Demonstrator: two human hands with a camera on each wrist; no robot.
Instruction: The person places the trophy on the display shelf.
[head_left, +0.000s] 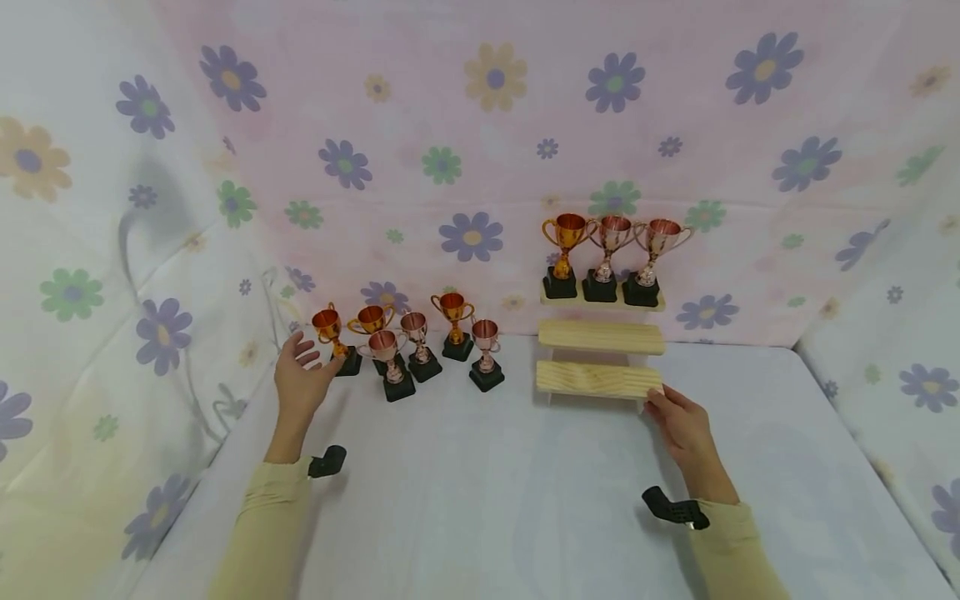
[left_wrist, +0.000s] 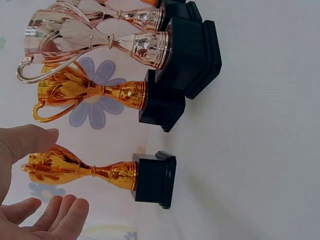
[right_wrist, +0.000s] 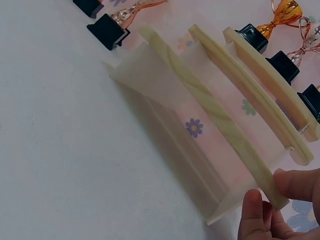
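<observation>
At the left my left hand (head_left: 302, 382) reaches beside a small gold trophy cup (left_wrist: 112, 172) with a black base. In the left wrist view, its thumb and fingers are spread on either side of the cup, not closed round it. At the right my right hand (head_left: 681, 425) pinches the right end of the lowest board (right_wrist: 220, 120) of a three-step wooden display stand between thumb and fingers. Two rose-gold trophies and one gold trophy (head_left: 564, 246) stand in a row on the top step (head_left: 603, 306). The middle step (head_left: 600, 336) and lowest step carry nothing.
Right of my left hand stand several more trophies: a gold one (head_left: 453, 312) at the back, a rose-gold one (head_left: 487, 337), and a close cluster with another rose-gold cup (head_left: 383, 346) in front. Flowered cloth (head_left: 420, 108) hangs behind the white tabletop (head_left: 480, 492).
</observation>
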